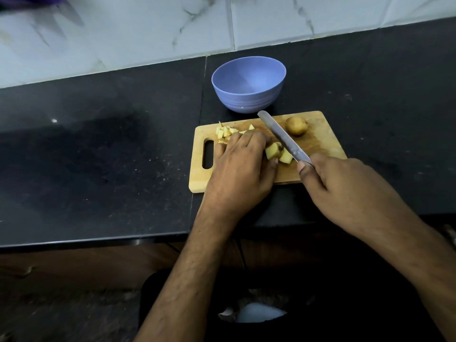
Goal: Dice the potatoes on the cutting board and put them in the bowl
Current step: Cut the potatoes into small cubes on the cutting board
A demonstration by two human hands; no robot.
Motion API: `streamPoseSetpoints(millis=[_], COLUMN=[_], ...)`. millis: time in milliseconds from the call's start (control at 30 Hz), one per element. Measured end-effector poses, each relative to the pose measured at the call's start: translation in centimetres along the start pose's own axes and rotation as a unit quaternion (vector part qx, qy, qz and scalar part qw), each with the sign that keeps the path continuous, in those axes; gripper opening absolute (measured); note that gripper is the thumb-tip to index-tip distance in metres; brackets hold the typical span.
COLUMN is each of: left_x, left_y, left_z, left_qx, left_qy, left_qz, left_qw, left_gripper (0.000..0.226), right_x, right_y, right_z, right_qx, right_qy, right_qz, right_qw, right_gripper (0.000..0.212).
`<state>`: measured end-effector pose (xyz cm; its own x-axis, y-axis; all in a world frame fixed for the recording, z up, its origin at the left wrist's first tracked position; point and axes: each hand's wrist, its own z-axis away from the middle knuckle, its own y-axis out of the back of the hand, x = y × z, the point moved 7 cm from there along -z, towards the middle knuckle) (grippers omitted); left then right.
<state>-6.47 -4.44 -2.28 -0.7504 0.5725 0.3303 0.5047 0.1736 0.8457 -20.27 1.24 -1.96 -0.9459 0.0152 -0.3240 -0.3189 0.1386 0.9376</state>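
Black counter, board (pixel 320 137) by empty bowl (pixel 248 83). Left hand (pixel 240 169) curls over cut potato (pixel 272 151); right hand (pixel 345 186) wraps knife (pixel 283 137), handle hidden. Pieces firm, probably wet-slippery: pin flat side down.

Dim overhead light, blurred bowed edges.

The left hand (pixel 243 169) holds a potato piece (pixel 272 151) on the board (pixel 318 134). The right hand (pixel 345 186) grips a knife (pixel 283 137). A blue bowl (pixel 248 85) sits behind.
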Motion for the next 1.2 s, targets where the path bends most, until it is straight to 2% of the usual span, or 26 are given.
streamPoseSetpoints(millis=[133, 300, 567, 700, 833, 1000, 1200], left_x=[-0.7, -1.4, -1.7, -2.1, -2.6, -2.5, -3.0], left_y=[0.3, 0.9, 1.3, 1.7, 1.9, 1.7, 1.7], left_z=[0.0, 0.2, 0.3, 1.0, 1.7, 1.9, 2.1], left_qx=[0.003, 0.031, 0.058, 0.078, 0.075, 0.038, 0.045], left_qy=[0.029, 0.052, 0.069, 0.082, 0.097, 0.108, 0.143], left_qz=[0.061, 0.088, 0.067, 0.076, 0.082, 0.068, 0.063], left_qw=[0.998, 0.994, 0.994, 0.991, 0.989, 0.991, 0.987], left_gripper=[0.024, 0.025, 0.025, 0.023, 0.018, 0.028, 0.036], right_x=[-0.1, -0.2, -0.1, -0.2, -0.4, -0.4, -0.8], right_y=[0.0, 0.2, 0.1, 0.0, 0.0, -0.1, -0.7], right_z=[0.0, 0.1, 0.1, 0.1, 0.2, 0.3, 0.5], right_qx=[-0.009, -0.001, 0.005, 0.005, 0.007, 0.011, -0.005], right_qy=[0.001, 0.0, -0.002, -0.002, -0.002, -0.002, 0.008], right_qz=[0.008, 0.012, 0.023, 0.029, 0.041, 0.071, 0.079], right_qw=[1.0, 1.0, 1.0, 1.0, 0.999, 0.997, 0.997], right_gripper=[0.03, 0.033, 0.036, 0.03, 0.026, 0.03, 0.035])
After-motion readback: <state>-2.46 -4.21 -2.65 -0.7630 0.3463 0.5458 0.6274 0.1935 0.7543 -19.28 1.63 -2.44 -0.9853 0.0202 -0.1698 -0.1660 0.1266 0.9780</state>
